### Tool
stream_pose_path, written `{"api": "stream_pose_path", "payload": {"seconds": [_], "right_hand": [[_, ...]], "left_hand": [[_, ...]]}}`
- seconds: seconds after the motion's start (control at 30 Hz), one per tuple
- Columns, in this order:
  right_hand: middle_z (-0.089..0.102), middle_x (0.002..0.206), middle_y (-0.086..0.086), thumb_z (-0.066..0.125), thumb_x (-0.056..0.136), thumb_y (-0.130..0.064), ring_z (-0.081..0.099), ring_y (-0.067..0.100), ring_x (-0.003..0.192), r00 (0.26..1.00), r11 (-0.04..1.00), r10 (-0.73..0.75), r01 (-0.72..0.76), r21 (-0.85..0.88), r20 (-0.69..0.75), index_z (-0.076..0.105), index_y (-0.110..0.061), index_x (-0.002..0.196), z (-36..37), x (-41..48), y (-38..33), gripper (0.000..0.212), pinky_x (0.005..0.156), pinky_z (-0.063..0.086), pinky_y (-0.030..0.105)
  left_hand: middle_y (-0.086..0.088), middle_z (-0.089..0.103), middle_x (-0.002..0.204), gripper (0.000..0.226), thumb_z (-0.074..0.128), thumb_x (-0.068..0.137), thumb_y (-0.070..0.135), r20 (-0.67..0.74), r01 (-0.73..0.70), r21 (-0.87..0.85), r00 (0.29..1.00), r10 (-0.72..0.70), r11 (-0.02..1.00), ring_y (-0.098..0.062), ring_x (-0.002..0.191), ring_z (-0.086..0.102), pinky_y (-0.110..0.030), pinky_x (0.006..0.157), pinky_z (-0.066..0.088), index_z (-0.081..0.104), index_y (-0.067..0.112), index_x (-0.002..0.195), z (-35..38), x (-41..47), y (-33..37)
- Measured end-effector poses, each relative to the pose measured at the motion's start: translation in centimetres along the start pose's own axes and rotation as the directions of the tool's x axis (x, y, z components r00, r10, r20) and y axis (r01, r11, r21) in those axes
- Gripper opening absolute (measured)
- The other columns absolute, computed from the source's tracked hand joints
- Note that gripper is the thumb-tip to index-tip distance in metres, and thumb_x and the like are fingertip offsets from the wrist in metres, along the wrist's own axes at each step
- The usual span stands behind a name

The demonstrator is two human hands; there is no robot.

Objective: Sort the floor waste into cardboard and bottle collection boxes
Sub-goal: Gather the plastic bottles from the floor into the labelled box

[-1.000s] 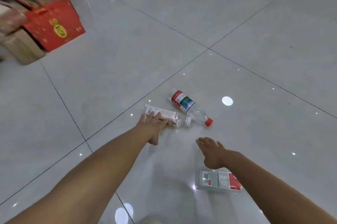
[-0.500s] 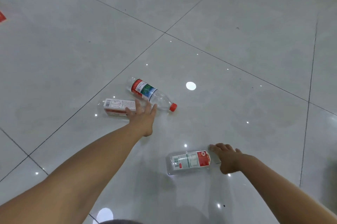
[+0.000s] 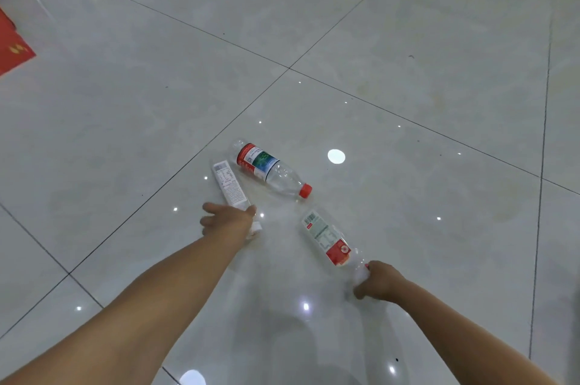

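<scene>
A person reaches both bare arms down toward a glossy pale tiled floor (image 3: pixel 408 39) crossed by thin dark grout lines. Three clear plastic bottles are on or near the floor in front of them. The left hand (image 3: pixel 227 221) is curled around the neck end of a bottle with a white printed label (image 3: pixel 229 185), whose body points away from the person; its white cap end shows just beside the knuckles. The right hand (image 3: pixel 379 281) grips the neck end of a second bottle with a white and red label (image 3: pixel 326 238), fingers wrapped round it, the base of the bottle pointing away and to the left. Whether either held bottle is lifted off the tiles or touching them cannot be told. Between and beyond the two hands lies a third bottle with a red cap (image 3: pixel 270 169), on its side, untouched, its red, green and blue label toward the far end and its cap pointing toward the right. At the far left edge, well apart from the bottles, a corner of a red box (image 3: pixel 12 49) shows. Ceiling lights reflect as bright spots on the tiles.
</scene>
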State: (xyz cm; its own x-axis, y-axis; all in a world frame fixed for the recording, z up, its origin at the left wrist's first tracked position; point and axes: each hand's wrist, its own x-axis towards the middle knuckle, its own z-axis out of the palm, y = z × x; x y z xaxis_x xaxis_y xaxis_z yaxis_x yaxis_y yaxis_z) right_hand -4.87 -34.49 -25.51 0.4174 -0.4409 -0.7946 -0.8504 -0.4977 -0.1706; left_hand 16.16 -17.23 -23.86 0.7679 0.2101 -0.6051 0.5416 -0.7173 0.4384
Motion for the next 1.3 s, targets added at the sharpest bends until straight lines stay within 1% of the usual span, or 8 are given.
{"api": "stream_pose_path", "payload": {"seconds": [0.17,0.33,0.5,0.63,0.8,0.97,1.13,1.3], "right_hand": [[0.059,0.075,0.005,0.070,0.063,-0.017,0.055,0.016,0.059,0.996,0.937,0.077,-0.056,0.346,-0.046,0.063,-0.003,0.102,-0.6,-0.5,0.0,0.042,0.057,0.047,0.023],[0.058,0.060,0.008,0.063,0.074,-0.005,0.053,0.017,0.043,0.988,0.826,0.130,-0.063,0.560,-0.079,0.056,-0.006,0.092,-0.8,-1.3,0.8,0.020,0.044,0.045,0.020],[0.057,0.060,0.005,0.065,0.075,-0.008,0.052,0.015,0.045,0.979,0.784,0.149,-0.030,0.620,-0.142,0.051,-0.012,0.077,-2.1,-2.1,2.3,0.014,0.043,0.040,0.020],[0.055,0.059,0.006,0.063,0.075,-0.004,0.050,0.015,0.043,0.959,0.688,0.207,-0.003,0.726,-0.192,0.054,-0.007,0.082,-3.2,-2.8,3.5,0.011,0.040,0.035,0.016],[0.050,0.056,0.008,0.060,0.073,-0.001,0.044,0.017,0.041,0.927,0.393,0.330,0.039,0.918,-0.181,0.052,-0.004,0.080,-5.9,-4.1,5.0,0.011,0.038,0.029,0.016],[0.049,0.057,0.007,0.059,0.074,-0.001,0.044,0.015,0.041,0.894,0.073,0.422,0.133,0.989,-0.151,0.051,-0.008,0.082,-10.8,-7.8,7.3,0.013,0.039,0.028,0.016],[0.052,0.058,0.006,0.061,0.074,-0.004,0.046,0.014,0.041,0.818,-0.006,0.512,0.310,0.951,-0.263,0.055,-0.006,0.086,-16.4,-12.0,12.4,0.014,0.035,0.029,0.014],[0.048,0.055,0.004,0.059,0.073,-0.002,0.040,0.013,0.036,0.732,-0.307,0.655,0.485,0.819,-0.187,0.047,-0.010,0.071,-20.2,-17.1,19.9,0.015,0.036,0.026,0.014]], "left_hand": [[-0.019,0.061,0.123,0.073,0.072,0.081,0.040,0.345,0.294,-0.387,0.925,-0.158,0.874,-0.030,0.072,0.062,-0.052,0.088,0.046,0.033,0.012,0.136,0.5,0.1,-0.3],[-0.013,0.058,0.124,0.066,0.068,0.077,0.036,0.427,0.379,-0.478,0.889,-0.167,0.792,-0.032,0.081,0.065,-0.065,0.090,0.041,0.038,0.021,0.133,1.1,1.4,-0.4],[-0.013,0.050,0.089,0.036,0.064,0.082,0.013,0.449,0.413,-0.434,0.870,-0.205,0.801,-0.023,0.075,0.052,-0.046,0.089,0.047,0.046,0.015,0.113,-0.5,-0.6,-0.6],[-0.014,0.051,0.107,0.041,0.069,0.075,0.009,0.365,0.388,-0.420,0.900,-0.239,0.821,-0.023,0.091,0.051,-0.036,0.071,0.053,0.047,0.015,0.110,-2.2,-0.6,0.0],[-0.012,0.051,0.078,0.022,0.065,0.072,-0.008,0.402,0.398,-0.532,0.896,-0.191,0.748,-0.018,0.057,0.049,-0.028,0.035,0.051,0.049,0.006,0.078,-4.4,-3.0,5.5],[-0.006,0.046,0.061,0.021,0.053,0.079,-0.006,0.400,0.142,-0.472,0.914,0.068,0.870,-0.012,0.040,0.046,-0.020,0.032,0.047,0.045,0.012,0.070,-2.3,-9.8,11.5],[-0.009,0.045,0.056,0.016,0.046,0.083,-0.007,0.574,-0.177,-0.290,0.755,0.319,0.941,-0.011,0.021,0.042,-0.008,0.031,0.033,0.042,0.006,0.073,3.4,-21.0,17.4],[-0.013,0.049,0.068,0.030,0.055,0.078,-0.005,0.686,-0.538,-0.117,0.563,0.460,0.835,-0.013,0.035,0.046,-0.010,0.033,0.031,0.048,-0.001,0.107,11.9,-35.3,19.9]]}}
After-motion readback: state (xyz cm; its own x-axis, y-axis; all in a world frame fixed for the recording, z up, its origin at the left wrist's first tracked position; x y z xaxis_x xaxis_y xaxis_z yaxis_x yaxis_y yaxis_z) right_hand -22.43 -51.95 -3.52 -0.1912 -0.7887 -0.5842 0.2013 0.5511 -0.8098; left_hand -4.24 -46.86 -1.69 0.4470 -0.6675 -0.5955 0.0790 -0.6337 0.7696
